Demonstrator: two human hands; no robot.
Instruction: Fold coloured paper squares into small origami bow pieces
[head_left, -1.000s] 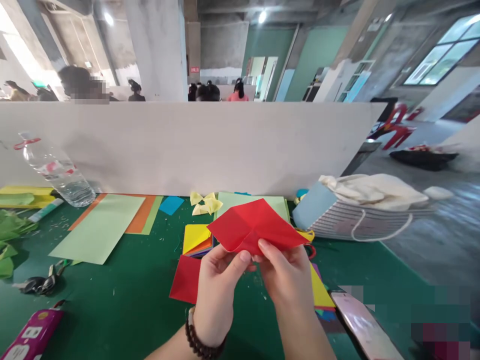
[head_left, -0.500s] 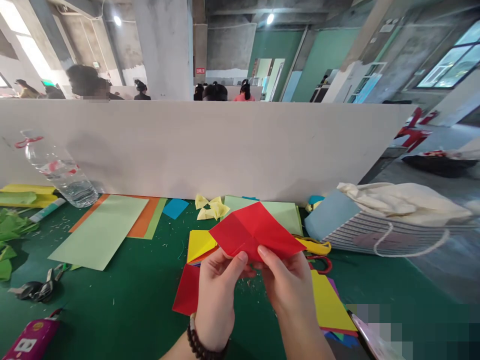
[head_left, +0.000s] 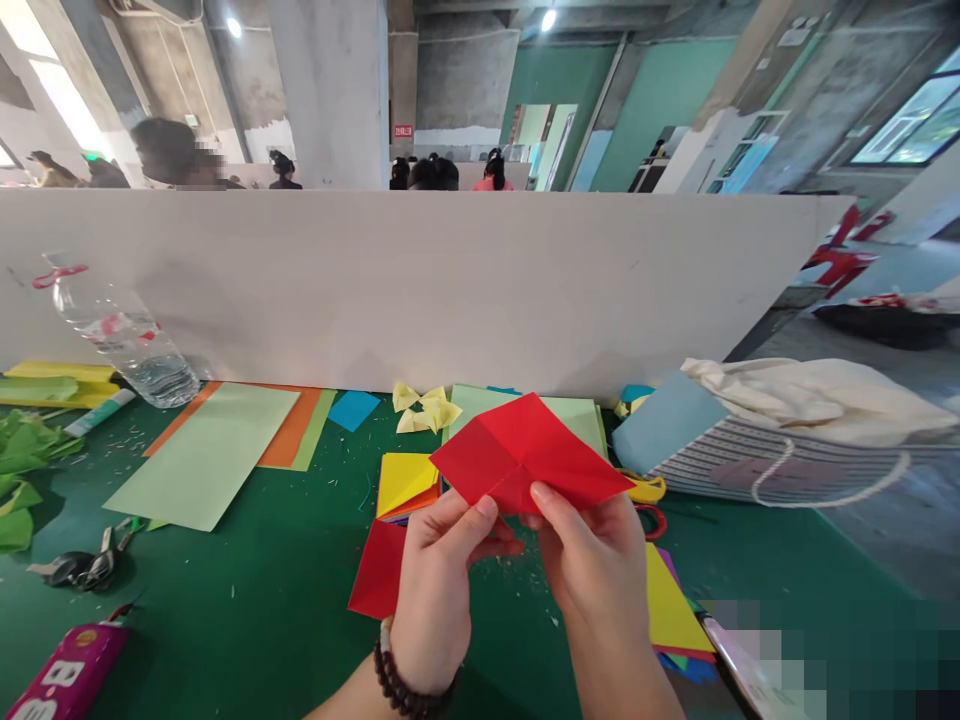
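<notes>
A creased sheet of red paper (head_left: 525,440) is held above the table, its far corner pointing away from me. My left hand (head_left: 442,570) pinches its near left edge, thumb on top. My right hand (head_left: 592,560) pinches the near right edge the same way, and its fingers are under the sheet. Crossing fold lines run through the paper's middle. Another piece of red paper (head_left: 376,570) lies on the table beside my left wrist, partly hidden by it. Behind my left hand sits a stack of coloured paper with a yellow sheet (head_left: 403,482) on top.
Around the green table (head_left: 262,620) are light green sheets (head_left: 210,460), folded pale yellow pieces (head_left: 424,410), a water bottle (head_left: 127,340), keys (head_left: 94,565) and a purple can-like object (head_left: 67,670). A striped bag (head_left: 750,450) stands right. A white partition (head_left: 450,290) closes the back.
Both hands and the red paper have shifted slightly right in view. The left fingers under the sheet have spread a little, while both thumbs keep their pinch.
</notes>
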